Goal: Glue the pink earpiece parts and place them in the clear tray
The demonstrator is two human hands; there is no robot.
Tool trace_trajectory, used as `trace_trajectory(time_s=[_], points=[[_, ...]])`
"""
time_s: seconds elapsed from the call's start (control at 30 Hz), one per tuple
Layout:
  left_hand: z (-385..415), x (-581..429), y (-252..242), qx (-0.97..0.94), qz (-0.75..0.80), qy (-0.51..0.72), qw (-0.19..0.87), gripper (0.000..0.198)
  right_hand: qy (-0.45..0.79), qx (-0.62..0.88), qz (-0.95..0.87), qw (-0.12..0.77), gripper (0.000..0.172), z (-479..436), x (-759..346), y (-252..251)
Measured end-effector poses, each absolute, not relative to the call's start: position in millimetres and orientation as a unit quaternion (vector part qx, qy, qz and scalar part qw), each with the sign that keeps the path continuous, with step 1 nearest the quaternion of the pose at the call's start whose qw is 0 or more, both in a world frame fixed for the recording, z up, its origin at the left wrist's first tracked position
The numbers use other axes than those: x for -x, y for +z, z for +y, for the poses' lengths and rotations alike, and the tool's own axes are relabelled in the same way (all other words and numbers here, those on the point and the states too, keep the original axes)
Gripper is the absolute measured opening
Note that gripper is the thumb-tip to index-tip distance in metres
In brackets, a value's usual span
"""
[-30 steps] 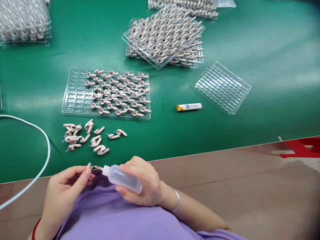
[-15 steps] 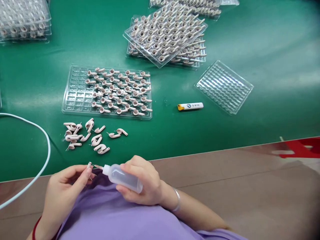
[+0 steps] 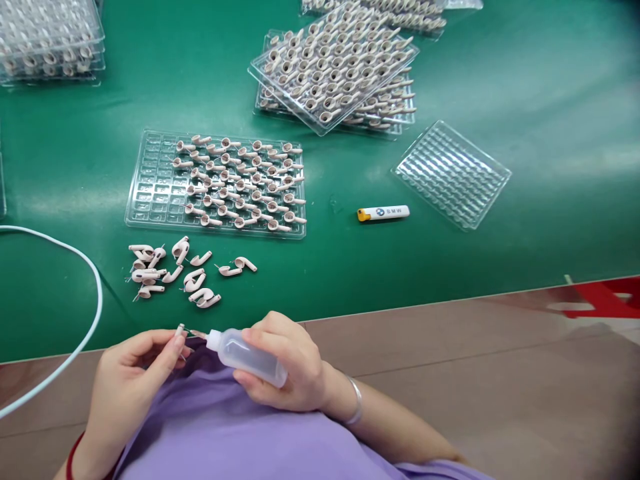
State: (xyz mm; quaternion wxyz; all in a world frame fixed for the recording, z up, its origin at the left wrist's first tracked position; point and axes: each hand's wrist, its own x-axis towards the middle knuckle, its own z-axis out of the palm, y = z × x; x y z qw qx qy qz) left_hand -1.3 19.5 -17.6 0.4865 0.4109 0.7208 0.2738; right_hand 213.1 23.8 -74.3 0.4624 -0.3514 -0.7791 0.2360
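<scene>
Head view: near the green table's (image 3: pixel 450 267) front edge, the left hand (image 3: pixel 127 380) pinches a tiny, light, likely fragile earbud shell (image 3: pixel 179 331) by its body while the right hand (image 3: pixel 285 363) is clamped on a soft, squeezable dropper bottle (image 3: pixel 240 353).

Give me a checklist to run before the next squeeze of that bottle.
1. Right hand wrapped round the squeeze bottle: ok.
2. Left hand pinching the small pink part in its fingers: ok.
3. Bottle tip aimed at the part: ok; touching it: cannot tell.
4. Liquid left in the bottle: cannot tell.
5. Free slots in the part-filled tray: ok, its left columns are open.
6. Loose parts lying on the green mat within sight: ok.
</scene>
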Motion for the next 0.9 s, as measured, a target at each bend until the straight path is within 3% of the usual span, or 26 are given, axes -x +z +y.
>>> trace_trajectory(time_s=[0.9], points=[[18, 4, -21, -0.405, 0.718, 0.271, 0.497, 0.028, 0.269, 0.346, -0.752, 0.493, 0.04, 22, -215, -74]])
